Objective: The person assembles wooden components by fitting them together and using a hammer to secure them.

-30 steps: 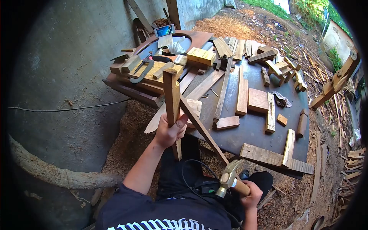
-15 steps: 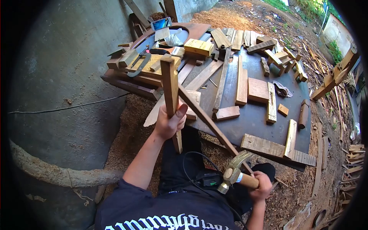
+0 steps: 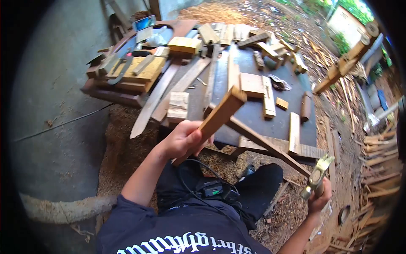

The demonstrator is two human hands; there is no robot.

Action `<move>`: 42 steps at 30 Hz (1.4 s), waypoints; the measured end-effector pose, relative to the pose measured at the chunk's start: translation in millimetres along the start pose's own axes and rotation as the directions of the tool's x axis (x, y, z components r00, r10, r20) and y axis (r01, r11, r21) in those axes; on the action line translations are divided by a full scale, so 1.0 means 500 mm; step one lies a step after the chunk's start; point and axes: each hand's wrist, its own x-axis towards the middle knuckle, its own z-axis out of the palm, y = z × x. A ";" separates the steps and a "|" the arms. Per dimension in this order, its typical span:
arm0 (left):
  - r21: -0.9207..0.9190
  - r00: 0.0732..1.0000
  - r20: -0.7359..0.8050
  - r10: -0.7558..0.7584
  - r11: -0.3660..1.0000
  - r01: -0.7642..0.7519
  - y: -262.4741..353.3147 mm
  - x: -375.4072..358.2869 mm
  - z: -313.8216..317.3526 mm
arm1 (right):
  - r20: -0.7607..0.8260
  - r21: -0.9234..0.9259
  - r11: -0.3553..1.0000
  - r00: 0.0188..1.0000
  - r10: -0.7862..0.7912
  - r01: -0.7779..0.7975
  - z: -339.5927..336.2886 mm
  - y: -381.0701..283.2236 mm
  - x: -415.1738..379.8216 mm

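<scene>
My left hand is wrapped round a squared wooden post, which leans up and to the right over the table's near edge. From the post a thinner wooden strip runs down to the right, apparently joined to it. Its far end overlaps the head of a claw hammer. The wooden handle of that hammer is in my closed right hand, out at the right above the ground.
A dark table bears wooden blocks and strips, a crumpled cloth and a handsaw. A phone stands at its back left. Scrap wood lies on the right; a cable crosses the left wall.
The post has tipped from nearly upright to leaning right, its top swinging nearer me. My right hand and the hammer have moved right, away from my lap. The camera view has shifted.
</scene>
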 end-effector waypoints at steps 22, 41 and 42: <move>0.465 0.759 0.645 0.092 0.741 -0.485 0.042 0.112 0.413 | -0.179 0.270 0.693 0.672 0.719 -0.669 0.015 0.023 -0.384; 0.215 0.906 0.337 -0.256 0.958 0.191 -0.073 0.277 0.608 | -0.218 0.599 0.706 0.771 0.598 -0.378 -0.024 -0.159 -0.212; 0.172 0.921 0.304 -0.242 0.965 0.197 -0.064 0.290 0.604 | -0.317 0.530 0.805 0.819 0.479 -0.266 -0.021 -0.157 -0.183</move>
